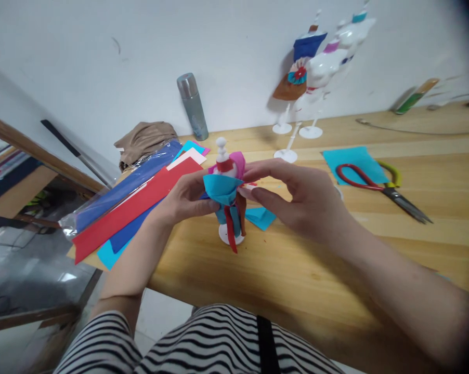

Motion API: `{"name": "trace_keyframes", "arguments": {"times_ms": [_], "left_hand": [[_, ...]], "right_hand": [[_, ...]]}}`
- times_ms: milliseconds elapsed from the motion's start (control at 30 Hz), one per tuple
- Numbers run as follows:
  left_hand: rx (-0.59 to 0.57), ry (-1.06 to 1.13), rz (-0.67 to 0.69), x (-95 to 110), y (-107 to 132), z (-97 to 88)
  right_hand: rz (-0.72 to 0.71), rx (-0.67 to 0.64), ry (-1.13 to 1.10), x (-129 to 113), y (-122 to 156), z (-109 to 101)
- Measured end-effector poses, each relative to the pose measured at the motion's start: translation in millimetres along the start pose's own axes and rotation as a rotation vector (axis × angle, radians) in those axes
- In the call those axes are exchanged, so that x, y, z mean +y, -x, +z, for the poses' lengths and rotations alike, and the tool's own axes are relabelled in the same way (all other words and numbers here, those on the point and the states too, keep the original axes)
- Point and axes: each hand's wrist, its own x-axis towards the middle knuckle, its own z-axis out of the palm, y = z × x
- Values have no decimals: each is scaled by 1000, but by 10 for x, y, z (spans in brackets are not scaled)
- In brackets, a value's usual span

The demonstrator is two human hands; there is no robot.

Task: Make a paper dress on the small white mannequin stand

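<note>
A small white mannequin (221, 151) on a round base stands upright in front of me, dressed in turquoise (222, 189), pink and brown cloth, with a red strip (230, 228) hanging down its front. Around its left side my left hand (185, 200) is closed, thumb in front and fingers partly hidden behind it. My right hand (300, 195) is at its other side, thumb and forefinger pinching the cloth near the shoulder. A bit of red shows between those fingertips; its exact shape is unclear.
Red-and-yellow-handled scissors (390, 189) lie partly on a turquoise cloth square (353, 158). Coloured sheets (141, 202) are piled at left, near a grey flask (193, 106). Several more mannequins (324, 67) stand by the wall. A turquoise scrap (261, 217) lies behind the base.
</note>
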Motion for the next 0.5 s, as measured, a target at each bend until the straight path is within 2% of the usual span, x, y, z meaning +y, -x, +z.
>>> {"name": "trace_keyframes", "arguments": {"times_ms": [100, 233, 400, 500], "left_hand": [[1, 12, -46, 46, -19, 18], [50, -5, -9, 72, -54, 48], [63, -80, 15, 38, -129, 79], [101, -98, 47, 33, -169, 95]], "right_hand": [[12, 35, -5, -26, -3, -50], [-18, 59, 11, -44, 2, -71], [-17, -16, 69, -55, 8, -74], [23, -8, 92, -56, -9, -110]]}}
